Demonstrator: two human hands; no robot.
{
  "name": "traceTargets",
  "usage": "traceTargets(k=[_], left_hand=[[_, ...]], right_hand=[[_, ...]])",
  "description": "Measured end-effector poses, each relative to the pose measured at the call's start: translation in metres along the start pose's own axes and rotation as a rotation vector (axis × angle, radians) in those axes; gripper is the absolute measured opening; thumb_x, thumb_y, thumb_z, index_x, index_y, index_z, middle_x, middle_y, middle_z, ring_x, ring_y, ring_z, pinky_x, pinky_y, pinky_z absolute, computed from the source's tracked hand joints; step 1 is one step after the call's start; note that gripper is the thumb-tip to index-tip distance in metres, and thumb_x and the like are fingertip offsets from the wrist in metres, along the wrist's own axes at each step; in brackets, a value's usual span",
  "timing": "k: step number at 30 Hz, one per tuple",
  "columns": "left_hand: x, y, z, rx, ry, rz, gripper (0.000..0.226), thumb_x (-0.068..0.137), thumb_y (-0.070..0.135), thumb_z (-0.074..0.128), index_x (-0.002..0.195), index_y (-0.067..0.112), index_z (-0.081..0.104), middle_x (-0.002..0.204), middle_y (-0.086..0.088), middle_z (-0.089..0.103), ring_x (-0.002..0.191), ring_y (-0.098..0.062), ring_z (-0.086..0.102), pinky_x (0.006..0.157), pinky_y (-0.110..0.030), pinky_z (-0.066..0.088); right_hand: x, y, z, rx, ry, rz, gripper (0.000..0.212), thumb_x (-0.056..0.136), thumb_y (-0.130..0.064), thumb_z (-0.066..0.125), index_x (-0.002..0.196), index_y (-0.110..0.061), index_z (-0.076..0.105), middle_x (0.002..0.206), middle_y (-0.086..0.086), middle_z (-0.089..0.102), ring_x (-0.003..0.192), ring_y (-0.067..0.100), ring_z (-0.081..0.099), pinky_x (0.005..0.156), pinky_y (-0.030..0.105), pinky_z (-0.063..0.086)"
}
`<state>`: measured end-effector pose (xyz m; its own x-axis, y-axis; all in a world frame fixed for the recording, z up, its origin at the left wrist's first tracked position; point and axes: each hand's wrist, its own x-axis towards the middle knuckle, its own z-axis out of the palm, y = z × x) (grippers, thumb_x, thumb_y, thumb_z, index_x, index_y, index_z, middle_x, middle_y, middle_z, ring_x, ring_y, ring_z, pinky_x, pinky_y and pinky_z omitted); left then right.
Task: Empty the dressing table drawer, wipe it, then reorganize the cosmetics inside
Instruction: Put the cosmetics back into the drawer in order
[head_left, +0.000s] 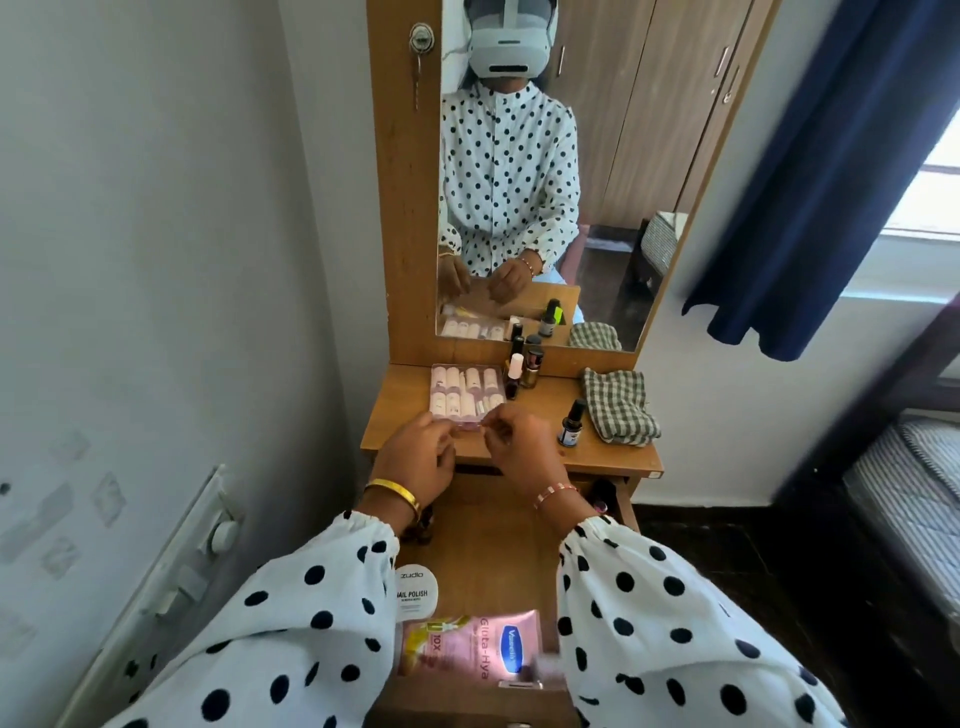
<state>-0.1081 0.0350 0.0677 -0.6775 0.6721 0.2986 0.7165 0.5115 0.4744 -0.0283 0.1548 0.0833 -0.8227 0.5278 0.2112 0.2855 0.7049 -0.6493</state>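
The drawer (483, 535) is pulled out below me, its wooden floor mostly bare. A white round nail polish wipes tub (417, 592) and a pink Vaseline pouch (467, 644) lie at its near end. On the table top (613, 460) rests a clear pink case (465, 392) of small white bottles. My left hand (421, 460) and my right hand (519, 447) meet at the case's near edge, fingers curled and pinching it. Several nail polish bottles (524, 364) stand right of the case.
A dark blue bottle (571, 423) and a checked cloth (618, 405) sit on the table's right side. The mirror (597, 156) rises behind. Small dark items (602, 499) lie in the drawer's far right corner. A bed (909, 493) stands to the right, a switch panel (197, 545) on the left wall.
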Motion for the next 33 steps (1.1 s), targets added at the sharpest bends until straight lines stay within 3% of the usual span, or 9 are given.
traceTargets(k=[4,7,16,23,26,30,33], left_hand=[[0.031,0.020,0.001,-0.068,0.009,-0.017,0.022,0.089,0.019,0.053,0.109,0.017,0.062,0.116,-0.006,0.060,0.099,-0.022,0.060,0.082,-0.029,0.048],[0.051,0.028,0.004,-0.083,0.008,-0.021,0.022,0.088,0.015,0.052,0.107,0.016,0.063,0.108,-0.006,0.061,0.095,-0.023,0.060,0.081,-0.030,0.049],[0.106,0.039,0.012,-0.212,0.064,-0.054,0.023,0.089,0.014,0.051,0.108,0.012,0.064,0.112,-0.008,0.064,0.099,-0.023,0.061,0.083,-0.026,0.046],[0.113,0.041,0.023,-0.292,0.052,-0.102,0.024,0.088,0.010,0.053,0.110,0.011,0.063,0.114,-0.008,0.065,0.102,-0.022,0.061,0.086,-0.025,0.046],[0.110,0.043,0.025,-0.308,0.054,-0.099,0.024,0.087,0.009,0.054,0.110,0.010,0.063,0.114,-0.009,0.066,0.104,-0.024,0.061,0.088,-0.028,0.048],[0.109,0.050,0.021,-0.338,0.072,-0.085,0.027,0.087,0.009,0.056,0.114,0.009,0.062,0.116,-0.007,0.065,0.107,-0.021,0.060,0.086,-0.021,0.043],[0.109,0.059,0.017,-0.414,0.116,-0.065,0.032,0.085,0.007,0.059,0.118,0.006,0.060,0.119,-0.010,0.063,0.112,-0.022,0.060,0.090,-0.021,0.043]], right_hand=[[0.029,0.000,-0.034,0.006,0.138,-0.030,0.015,0.087,-0.008,0.057,0.099,-0.006,0.066,0.099,0.012,0.067,0.089,0.021,0.061,0.082,0.032,0.052],[0.058,0.004,-0.056,-0.028,0.162,0.008,0.016,0.087,-0.007,0.056,0.100,-0.005,0.066,0.101,0.012,0.068,0.092,0.023,0.062,0.080,0.026,0.048],[0.126,0.025,-0.068,-0.403,-0.211,0.026,0.029,0.084,0.000,0.056,0.113,-0.001,0.062,0.116,0.020,0.062,0.108,0.033,0.057,0.093,0.035,0.046],[0.135,0.044,-0.055,-0.426,-0.256,0.060,0.035,0.082,-0.007,0.063,0.116,-0.008,0.059,0.115,0.013,0.061,0.112,0.031,0.056,0.094,0.034,0.043],[0.128,0.044,-0.063,-0.368,-0.157,0.055,0.026,0.083,-0.003,0.059,0.109,-0.002,0.061,0.112,0.016,0.063,0.108,0.032,0.057,0.091,0.034,0.043],[0.123,0.037,-0.079,-0.272,0.088,0.091,0.022,0.085,-0.005,0.057,0.105,0.000,0.062,0.109,0.020,0.064,0.103,0.033,0.059,0.088,0.036,0.047],[0.119,0.026,-0.094,-0.172,0.222,0.095,0.018,0.084,-0.007,0.059,0.100,0.000,0.062,0.100,0.017,0.066,0.091,0.028,0.061,0.077,0.030,0.046]])
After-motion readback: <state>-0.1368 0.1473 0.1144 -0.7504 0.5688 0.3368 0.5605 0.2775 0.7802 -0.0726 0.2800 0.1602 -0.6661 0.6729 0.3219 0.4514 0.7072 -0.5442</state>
